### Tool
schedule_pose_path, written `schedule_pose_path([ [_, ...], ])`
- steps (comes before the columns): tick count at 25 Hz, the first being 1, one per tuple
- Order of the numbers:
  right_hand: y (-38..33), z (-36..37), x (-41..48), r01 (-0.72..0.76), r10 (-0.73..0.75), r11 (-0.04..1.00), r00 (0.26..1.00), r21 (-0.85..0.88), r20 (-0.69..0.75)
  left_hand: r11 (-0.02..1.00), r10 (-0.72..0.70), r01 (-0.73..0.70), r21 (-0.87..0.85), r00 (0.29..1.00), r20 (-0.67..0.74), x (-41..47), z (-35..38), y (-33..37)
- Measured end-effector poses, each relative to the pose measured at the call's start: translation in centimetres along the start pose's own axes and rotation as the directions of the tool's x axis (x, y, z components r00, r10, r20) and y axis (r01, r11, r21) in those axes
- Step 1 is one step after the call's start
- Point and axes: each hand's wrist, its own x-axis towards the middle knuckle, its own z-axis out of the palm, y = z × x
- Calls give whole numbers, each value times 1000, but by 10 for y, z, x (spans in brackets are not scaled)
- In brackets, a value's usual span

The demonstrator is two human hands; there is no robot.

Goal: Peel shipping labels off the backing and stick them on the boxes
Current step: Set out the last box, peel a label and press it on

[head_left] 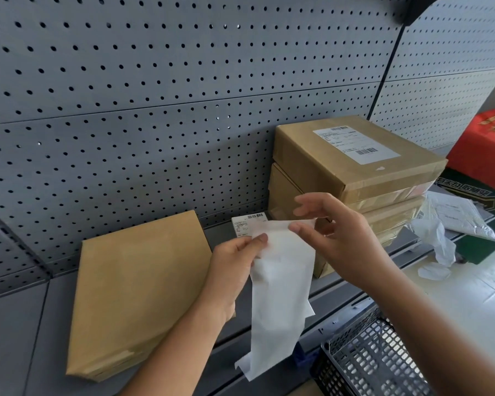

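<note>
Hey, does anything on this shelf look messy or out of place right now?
Yes. Crumpled white backing paper hangs off the grey metal shelf's right end, with another scrap on the pale tiled floor below. The unlabelled flat brown box also lies skewed, its near corner overhanging the shelf edge.
</note>
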Motion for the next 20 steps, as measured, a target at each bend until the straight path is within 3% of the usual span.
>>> schedule_pose_path([
  [4,20,-7,3,-109,104,994,978,21,179,1000,-1,0,-12,1000,-23,0,-5,-3],
  [8,27,-10,2,-108,100,994,935,3,339,999,-20,19,-32,999,-47,0,-7,-1],
  [12,28,-4,6,-116,119,993,952,-27,283,1000,-1,1,-30,1000,-29,2,-11,-5],
  [17,17,-3,8,-239,173,952,936,192,306,996,93,-94,7,995,45,-4,-12,-9],
  [20,13,-2,9,-241,178,953,935,182,308,993,115,-114,-23,992,52,-7,-14,-9],
])
